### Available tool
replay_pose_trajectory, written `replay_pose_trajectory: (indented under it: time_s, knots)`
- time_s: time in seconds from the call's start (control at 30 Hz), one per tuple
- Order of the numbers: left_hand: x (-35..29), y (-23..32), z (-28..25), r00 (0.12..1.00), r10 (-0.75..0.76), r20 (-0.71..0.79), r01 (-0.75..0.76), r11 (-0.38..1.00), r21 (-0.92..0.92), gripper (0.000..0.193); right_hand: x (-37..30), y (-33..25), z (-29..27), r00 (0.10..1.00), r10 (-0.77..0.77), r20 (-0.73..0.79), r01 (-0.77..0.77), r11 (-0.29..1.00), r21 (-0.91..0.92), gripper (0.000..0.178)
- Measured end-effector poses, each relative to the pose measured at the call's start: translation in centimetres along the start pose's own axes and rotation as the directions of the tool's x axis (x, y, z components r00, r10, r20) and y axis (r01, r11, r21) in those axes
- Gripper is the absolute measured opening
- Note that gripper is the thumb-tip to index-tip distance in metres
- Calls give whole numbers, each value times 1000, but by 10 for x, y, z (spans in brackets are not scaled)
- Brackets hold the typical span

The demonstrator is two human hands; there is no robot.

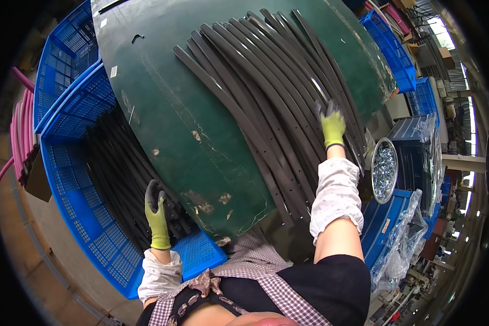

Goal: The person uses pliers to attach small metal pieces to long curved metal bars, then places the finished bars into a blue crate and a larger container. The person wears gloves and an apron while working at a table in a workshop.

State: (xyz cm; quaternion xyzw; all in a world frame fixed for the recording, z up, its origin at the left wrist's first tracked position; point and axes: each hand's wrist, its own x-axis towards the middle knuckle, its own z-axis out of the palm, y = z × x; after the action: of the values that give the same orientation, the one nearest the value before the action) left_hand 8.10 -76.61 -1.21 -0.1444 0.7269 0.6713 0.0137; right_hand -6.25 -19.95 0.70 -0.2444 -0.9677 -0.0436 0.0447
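Right hand (pixel 332 126): on dark strips (pixel 266 108) upon the bench (pixel 163 103) | Left hand (pixel 157 216): over black strips (pixel 119 168) in crate (pixel 80 217) | Hands: well apart; whether they grip, cannot tell

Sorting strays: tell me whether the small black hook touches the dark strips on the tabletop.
Apart: the head view shows green tabletop between hook and strips.

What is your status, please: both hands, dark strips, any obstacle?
Left hand by crated strips. Right hand at tabletop strips, near ends overhanging. No obstacle seen.

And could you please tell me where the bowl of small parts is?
In the head view, the bowl sits right of the green table, beside blue bins.
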Motion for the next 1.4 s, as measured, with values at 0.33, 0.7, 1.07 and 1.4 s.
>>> replay_pose_trajectory:
  time_s: [0.33, 0.7, 1.07, 1.4]
  knots:
    - [21, -19, 50, 960, 221, -171, -178, 955, 238, 54, -75, -68, -48, 990, -57, 126, 63, 997, -42, 95]
    - [16, -24, 49, 946, 301, -122, -224, 876, 427, 64, -50, -44, -11, 993, -17, 117, -3, 985, 170, 105]
    - [16, -11, 54, 990, 4, -144, -26, 988, -153, 66, -69, -40, 1, 991, -116, 62, 93, 952, 292, 101]
    - [14, -10, 52, 998, -11, -66, -6, 970, -241, 73, -134, -93, -25, 978, -143, 153, 92, 950, 297, 117]
